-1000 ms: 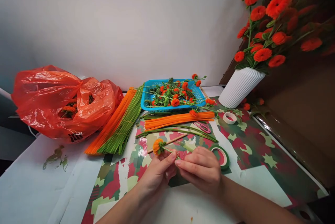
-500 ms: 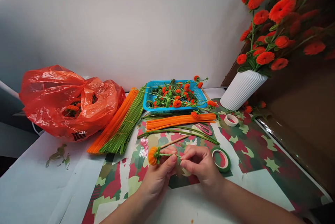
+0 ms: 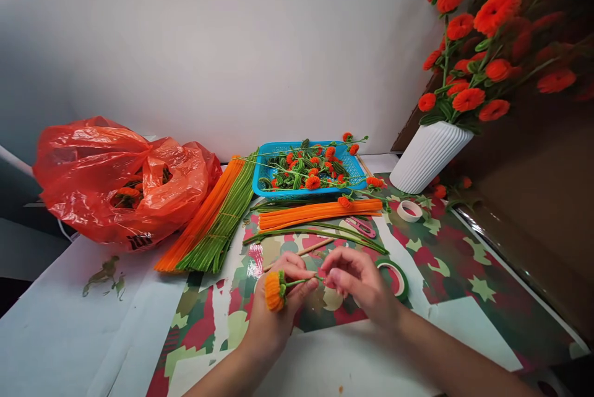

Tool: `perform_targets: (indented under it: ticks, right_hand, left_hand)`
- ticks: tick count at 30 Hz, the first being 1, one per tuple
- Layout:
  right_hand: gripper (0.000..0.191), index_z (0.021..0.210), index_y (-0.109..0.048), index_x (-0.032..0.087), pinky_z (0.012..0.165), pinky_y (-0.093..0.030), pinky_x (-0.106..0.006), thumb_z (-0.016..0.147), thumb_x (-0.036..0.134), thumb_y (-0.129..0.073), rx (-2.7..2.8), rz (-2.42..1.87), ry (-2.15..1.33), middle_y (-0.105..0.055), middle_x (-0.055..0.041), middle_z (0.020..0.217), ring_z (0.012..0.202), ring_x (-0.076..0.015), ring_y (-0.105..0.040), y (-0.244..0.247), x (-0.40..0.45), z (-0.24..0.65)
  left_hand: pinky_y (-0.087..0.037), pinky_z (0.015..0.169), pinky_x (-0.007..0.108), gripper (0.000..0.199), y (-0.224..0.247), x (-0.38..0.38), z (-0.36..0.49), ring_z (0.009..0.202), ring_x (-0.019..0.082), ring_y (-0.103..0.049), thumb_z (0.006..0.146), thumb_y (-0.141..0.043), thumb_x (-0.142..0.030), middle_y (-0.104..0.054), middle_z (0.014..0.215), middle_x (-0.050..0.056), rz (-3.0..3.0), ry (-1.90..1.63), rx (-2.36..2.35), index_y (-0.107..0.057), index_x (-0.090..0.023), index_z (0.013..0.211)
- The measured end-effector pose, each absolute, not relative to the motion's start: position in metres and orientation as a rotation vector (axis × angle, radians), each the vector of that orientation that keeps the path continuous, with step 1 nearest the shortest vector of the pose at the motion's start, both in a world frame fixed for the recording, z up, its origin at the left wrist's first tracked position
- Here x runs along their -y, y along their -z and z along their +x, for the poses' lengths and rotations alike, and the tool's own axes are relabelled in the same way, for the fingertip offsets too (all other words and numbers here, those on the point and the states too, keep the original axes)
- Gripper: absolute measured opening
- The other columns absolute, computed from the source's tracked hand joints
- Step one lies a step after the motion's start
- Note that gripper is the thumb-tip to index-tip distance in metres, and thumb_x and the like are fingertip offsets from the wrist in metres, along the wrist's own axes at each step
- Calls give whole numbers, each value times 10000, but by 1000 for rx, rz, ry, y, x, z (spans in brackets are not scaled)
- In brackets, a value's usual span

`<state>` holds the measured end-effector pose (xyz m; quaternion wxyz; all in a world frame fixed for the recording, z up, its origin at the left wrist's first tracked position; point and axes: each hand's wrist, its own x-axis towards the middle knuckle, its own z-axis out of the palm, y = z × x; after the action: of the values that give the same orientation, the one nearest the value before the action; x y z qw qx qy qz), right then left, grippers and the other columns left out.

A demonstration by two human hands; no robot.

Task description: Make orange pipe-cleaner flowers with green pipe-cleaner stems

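Note:
An orange pipe-cleaner flower (image 3: 275, 291) with green sepals and a green stem is in my left hand (image 3: 283, 298), its stem pinched between thumb and fingers. The flower head points left, over the back of the hand. The stem's thin tip pokes out to the right. At that tip my right hand (image 3: 359, 282) has its thumb and fingers bent together; whether they grip the tip is hard to see. A roll of green tape (image 3: 403, 292) lies just beyond my right hand, partly covered by it. Behind both hands is a thin wooden stick (image 3: 315, 247).
A blue basket (image 3: 257, 190) holds small orange flowers. Before it lie orange pipe cleaners (image 3: 315, 214), green ones (image 3: 288, 232) and pink snips (image 3: 361, 227). White tape (image 3: 409, 211) and a vase (image 3: 429, 159) stand right; a red bag (image 3: 93, 187) and pipe-cleaner bundles (image 3: 204, 217) left.
The flower has turned and dropped slightly, its head now nearer my left hand. My left fingers have shifted along the stem; the right fingers have loosened and changed their bend.

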<state>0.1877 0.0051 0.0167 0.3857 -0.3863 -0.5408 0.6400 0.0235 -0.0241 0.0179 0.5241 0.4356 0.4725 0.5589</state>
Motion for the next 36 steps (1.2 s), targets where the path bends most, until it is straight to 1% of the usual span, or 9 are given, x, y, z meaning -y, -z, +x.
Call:
perform_targets:
  ticks: [4,7,11,19,24,29,32,34,36]
  right_hand:
    - [605,655,-658,108,386,-358,-192,824,655,-462,1131,-952,-2198,-624,-53,541,371,-81,-496,-12,-8,190]
    - [541,673,-661,93,362,-342,-158,800,611,-570,1080,-974,-2340,-638,-47,555,370,-63,-508,-12,-8,192]
    - [396,720,-628,124,402,-394,-141,709,504,-740,1120,-1014,-2246,-629,9,587,435,-58,-549,-18,-8,193]
    - [320,747,-669,114,521,-469,-202,748,427,-734,1188,-888,-2062,-636,-1,599,515,-84,-584,-20,-9,193]
    - [246,811,-702,139,617,-466,-224,779,383,-718,1191,-804,-1998,-666,-31,741,661,-108,-603,-19,-8,195]
    - [315,674,-678,137,695,-448,-223,805,422,-661,1040,-778,-1894,-634,-44,896,768,-114,-564,-23,-11,198]
    - [417,728,-667,130,603,-463,-222,868,500,-535,870,-815,-2166,-634,-40,757,638,-108,-573,-12,-11,197]
    - [611,722,-654,113,508,-463,-232,901,616,-356,796,-776,-2599,-616,-52,637,547,-132,-590,1,-9,195]
    - [756,637,-630,100,434,-456,-248,891,685,-223,734,-498,-3024,-591,-69,562,473,-150,-582,13,-7,192]
  left_hand:
    - [-396,535,245,60,-27,26,17,600,143,-510,679,-777,-231,-544,692,20,1309,-1345,-1187,-747,-244,628]
    - [-432,546,256,82,-28,27,12,597,156,-548,715,-743,-183,-567,659,32,1608,-1369,-1106,-780,-252,692]
    - [-453,532,226,130,-24,25,9,604,137,-562,762,-691,-126,-569,673,17,1887,-1400,-965,-760,-233,788]
    - [-441,529,188,170,-20,24,11,593,101,-537,737,-683,-59,-509,691,-17,1876,-1398,-1015,-712,-224,764]
    - [-411,522,182,97,-15,23,13,580,89,-511,739,-710,-128,-497,680,-26,1670,-1381,-1103,-715,-224,726]
    - [-396,501,175,88,-15,20,14,595,90,-486,752,-724,-237,-484,702,-22,1379,-1315,-1129,-690,-209,675]
    - [-421,535,185,56,-19,18,11,635,101,-504,733,-748,-231,-486,713,-15,1455,-1237,-1039,-715,-222,689]
    - [-443,573,203,49,-22,18,8,648,104,-518,709,-773,-214,-493,724,-11,1551,-1186,-950,-731,-227,689]
    - [-456,599,222,51,-25,18,4,656,108,-530,701,-784,-212,-493,743,-5,1614,-1143,-874,-742,-229,678]
